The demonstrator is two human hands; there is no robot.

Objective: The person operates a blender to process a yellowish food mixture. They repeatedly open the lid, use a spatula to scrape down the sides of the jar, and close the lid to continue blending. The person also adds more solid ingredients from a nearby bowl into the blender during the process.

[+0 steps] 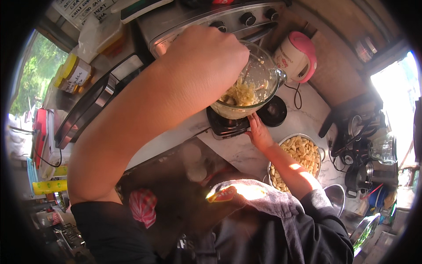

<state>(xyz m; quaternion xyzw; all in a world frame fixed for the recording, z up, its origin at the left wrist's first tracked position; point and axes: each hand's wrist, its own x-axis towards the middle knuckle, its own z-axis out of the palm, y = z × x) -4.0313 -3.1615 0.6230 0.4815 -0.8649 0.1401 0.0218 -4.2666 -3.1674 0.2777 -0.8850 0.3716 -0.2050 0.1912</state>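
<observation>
A glass blender jar (263, 89) with finely chopped, pale yellow food (243, 94) in it stands tilted over a black blender base (227, 127). My left hand (211, 54) is bent into a fist above the jar's near left rim. Its fingers face away, so what they hold is hidden. Low at the jar's right side, my right hand (260, 133) touches the edge of the base, thumb apart from the fingers. Behind my right forearm is a metal pot (320, 153) of what look like peeled garlic cloves (300, 148). A round black lid (273, 111) lies beside the base.
A pink and white electric kettle (295, 56) stands behind the jar, near an oven (184, 26) with knobs. Yellow-lidded jars (77, 74) are at the left. At the right are another glass blender jar (384, 150), cords and metal bowls (364, 231). A checkered cloth (143, 207) lies low left.
</observation>
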